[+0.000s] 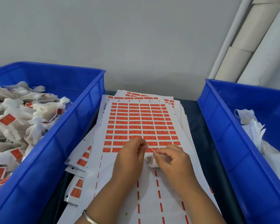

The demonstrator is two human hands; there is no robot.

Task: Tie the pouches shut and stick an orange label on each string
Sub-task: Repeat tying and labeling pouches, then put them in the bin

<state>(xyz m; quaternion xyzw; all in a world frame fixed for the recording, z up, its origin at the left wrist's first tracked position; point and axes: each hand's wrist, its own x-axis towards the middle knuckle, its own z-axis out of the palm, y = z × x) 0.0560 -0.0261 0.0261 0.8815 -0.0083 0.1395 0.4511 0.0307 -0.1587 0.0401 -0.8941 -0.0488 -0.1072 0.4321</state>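
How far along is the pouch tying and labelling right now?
Done: the blue plastic crate on the left holds many tied white cloth pouches carrying orange labels. In hand: left hand and right hand pull a thin string on one small white pouch. Left: unlabelled white pouches in the right blue crate.

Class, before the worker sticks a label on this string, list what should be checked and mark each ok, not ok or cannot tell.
1. String stretched between left hand and right hand: ok.
2. Pouch under the right hand: ok.
3. Pouch tied shut: cannot tell.
4. Orange labels left on the label sheet: ok.
5. Label picked up: not ok, both hands pinch the string.
6. Left bin has room: ok.
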